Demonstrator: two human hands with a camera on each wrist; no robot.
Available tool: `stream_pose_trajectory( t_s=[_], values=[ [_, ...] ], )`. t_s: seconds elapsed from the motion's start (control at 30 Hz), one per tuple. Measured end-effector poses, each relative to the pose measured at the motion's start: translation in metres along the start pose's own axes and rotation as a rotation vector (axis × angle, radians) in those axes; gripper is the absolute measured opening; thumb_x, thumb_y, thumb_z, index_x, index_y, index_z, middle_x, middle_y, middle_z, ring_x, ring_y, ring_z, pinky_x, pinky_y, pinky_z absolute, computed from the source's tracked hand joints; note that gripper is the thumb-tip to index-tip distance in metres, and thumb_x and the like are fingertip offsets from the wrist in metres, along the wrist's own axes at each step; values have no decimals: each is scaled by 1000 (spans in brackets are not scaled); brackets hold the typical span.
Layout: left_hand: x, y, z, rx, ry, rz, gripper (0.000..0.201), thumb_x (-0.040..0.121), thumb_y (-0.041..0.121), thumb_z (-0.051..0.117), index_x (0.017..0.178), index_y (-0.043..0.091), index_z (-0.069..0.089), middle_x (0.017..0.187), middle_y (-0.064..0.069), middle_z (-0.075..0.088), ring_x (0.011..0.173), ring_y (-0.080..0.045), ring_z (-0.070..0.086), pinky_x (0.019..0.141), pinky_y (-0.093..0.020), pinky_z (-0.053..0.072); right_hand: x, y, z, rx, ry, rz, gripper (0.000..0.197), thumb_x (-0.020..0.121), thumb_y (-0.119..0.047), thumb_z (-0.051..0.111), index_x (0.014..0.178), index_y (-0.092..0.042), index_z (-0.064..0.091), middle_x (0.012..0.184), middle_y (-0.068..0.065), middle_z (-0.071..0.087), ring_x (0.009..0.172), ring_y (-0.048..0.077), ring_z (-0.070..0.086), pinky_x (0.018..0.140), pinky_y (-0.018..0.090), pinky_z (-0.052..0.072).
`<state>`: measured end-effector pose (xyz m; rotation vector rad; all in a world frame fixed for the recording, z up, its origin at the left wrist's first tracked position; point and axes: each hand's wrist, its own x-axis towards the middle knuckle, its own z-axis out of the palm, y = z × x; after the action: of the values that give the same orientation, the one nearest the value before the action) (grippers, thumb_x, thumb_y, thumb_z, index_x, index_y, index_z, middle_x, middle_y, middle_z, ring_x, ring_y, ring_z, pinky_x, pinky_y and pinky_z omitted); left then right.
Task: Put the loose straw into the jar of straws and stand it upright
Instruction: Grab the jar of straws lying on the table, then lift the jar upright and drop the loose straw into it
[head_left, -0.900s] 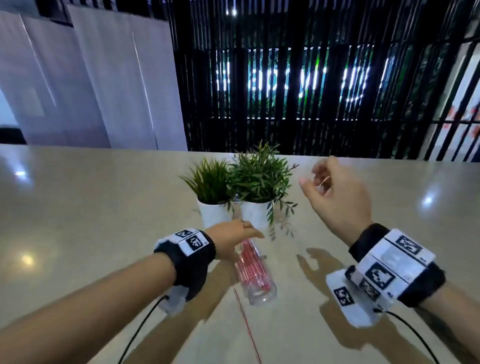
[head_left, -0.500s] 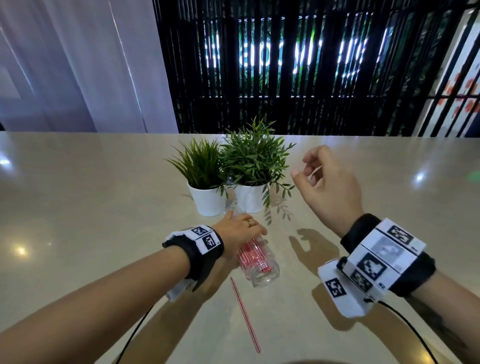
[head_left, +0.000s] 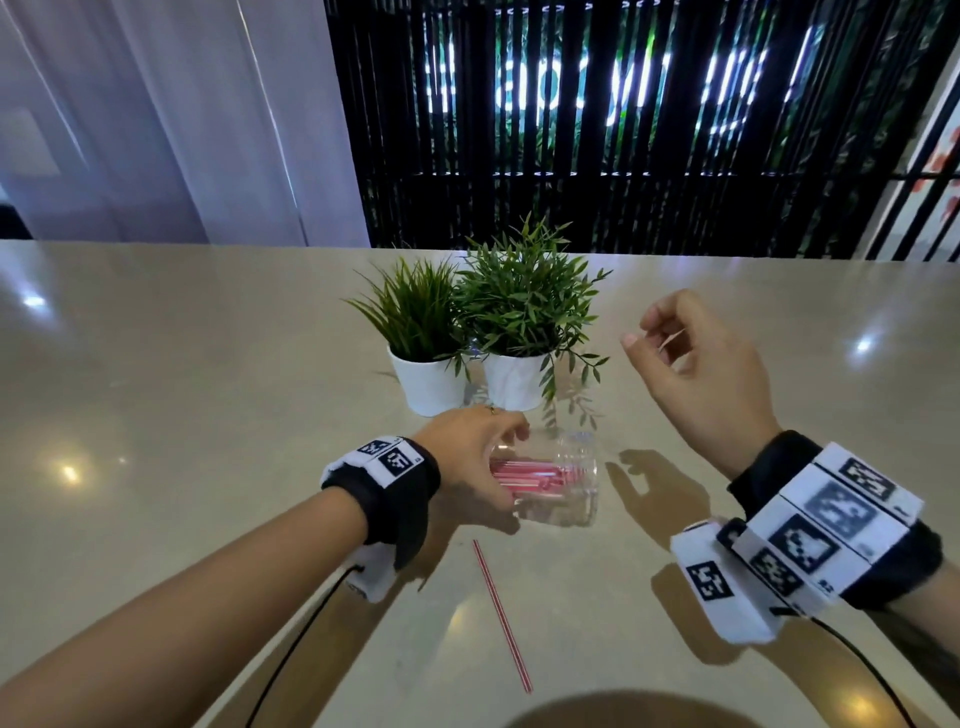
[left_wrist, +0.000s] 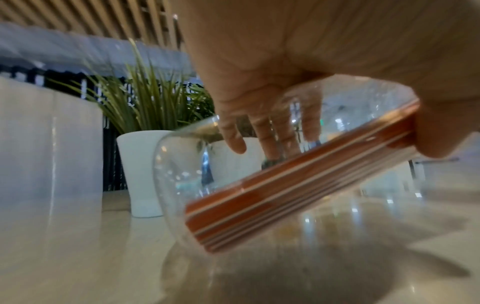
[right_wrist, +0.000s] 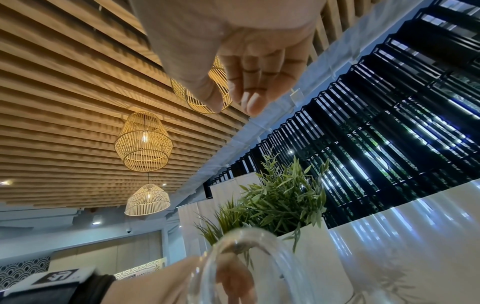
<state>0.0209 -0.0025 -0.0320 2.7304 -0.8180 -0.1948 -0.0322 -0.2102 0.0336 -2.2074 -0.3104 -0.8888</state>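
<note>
1. Left hand (head_left: 470, 462): fingers and thumb curled round the jar (head_left: 558, 486), gripping it near one end; the left wrist view shows the fingers (left_wrist: 262, 131) through the clear wall.
2. Jar: clear, lying on its side and slightly tilted, just above or on the tabletop (head_left: 182, 415); which of the two cannot be told. A bundle of red-and-white straws (head_left: 524, 475) lies along its length inside.
3. Loose straw (head_left: 501, 616): red-and-white, flat on the tabletop, nearer the person than the jar, touched by neither hand.
4. Right hand (head_left: 701, 374): raised above the tabletop, right of the jar, fingers loosely curled with the thumb near the fingertips, holding nothing.
5. Two potted plants (head_left: 524, 322) in white pots stand side by side just behind the jar.
</note>
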Motion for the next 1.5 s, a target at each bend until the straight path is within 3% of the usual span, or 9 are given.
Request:
stream_pose_trajectory(
  t_s=[0.1, 0.3, 0.4, 0.6, 0.77, 0.97, 1.07, 1.27, 1.5],
  values=[
    [-11, -1, -10, -178, 82, 2, 65, 47, 45, 67, 105, 22, 47, 93, 7, 56, 87, -21, 56, 77, -34, 49, -3, 2, 0, 72, -58, 29, 9, 84, -22, 59, 84, -18, 51, 68, -11, 51, 65, 22, 52, 62, 35, 44],
    [-32, -8, -23, -487, 352, -77, 85, 42, 54, 60, 116, 14, 49, 96, -1, 60, 86, -20, 57, 81, -29, 48, -17, 5, 11, 340, -536, 286, 12, 87, -26, 56, 79, -18, 55, 69, 1, 58, 57, 11, 56, 49, 19, 43],
    [-43, -10, -28, -571, 395, -90, 58, 43, 55, 61, 92, 25, 53, 83, 10, 57, 75, -8, 55, 66, -12, 44, -34, 0, 32, 358, -744, 410, 12, 86, -22, 59, 76, -16, 56, 67, 1, 56, 53, 7, 54, 44, 17, 42],
    [-61, -12, -29, -731, 450, -178, 58, 46, 51, 63, 90, 15, 54, 83, -3, 61, 80, -26, 60, 73, -49, 54, -68, -19, 80, 84, -1168, 421, 20, 79, -20, 67, 69, -3, 64, 63, 10, 61, 58, 19, 56, 46, 21, 44],
    [-71, -14, -26, -874, 456, -200, 60, 48, 50, 63, 92, 11, 52, 91, -5, 58, 87, -29, 61, 70, -47, 55, -72, -34, 99, -229, -1203, 299, 36, 75, -25, 72, 53, -9, 49, 56, 4, 53, 52, 17, 50, 52, 25, 40],
    [-70, -8, -22, -924, 475, -186, 74, 49, 50, 61, 105, 4, 50, 92, -4, 58, 85, -22, 61, 71, -41, 56, -75, -45, 107, -452, -1166, 156, 28, 81, -17, 65, 103, -1, 57, 108, 16, 65, 94, 31, 63, 69, 29, 44],
    [-68, -6, -18, -934, 462, -168, 70, 49, 51, 61, 103, 8, 51, 93, -3, 60, 84, -18, 62, 63, -30, 56, -74, -46, 106, -458, -1166, 148, 6, 83, -6, 57, 86, -5, 52, 97, 16, 64, 75, 29, 57, 63, 29, 41],
    [-63, -5, -16, -967, 488, -137, 76, 47, 52, 60, 107, 7, 51, 91, -2, 61, 73, -6, 63, 53, -17, 54, -72, -39, 107, -419, -1196, 275, 34, 78, -4, 59, 51, -8, 39, 53, 6, 42, 45, 17, 39, 42, 23, 31],
    [-58, -8, -14, -973, 488, -129, 75, 49, 52, 61, 107, 6, 51, 92, -3, 62, 73, -6, 65, 55, -20, 55, -77, -37, 110, -368, -1159, 297, 12, 79, -11, 60, 72, -5, 53, 68, 7, 53, 57, 20, 51, 46, 24, 37]
  ],
)
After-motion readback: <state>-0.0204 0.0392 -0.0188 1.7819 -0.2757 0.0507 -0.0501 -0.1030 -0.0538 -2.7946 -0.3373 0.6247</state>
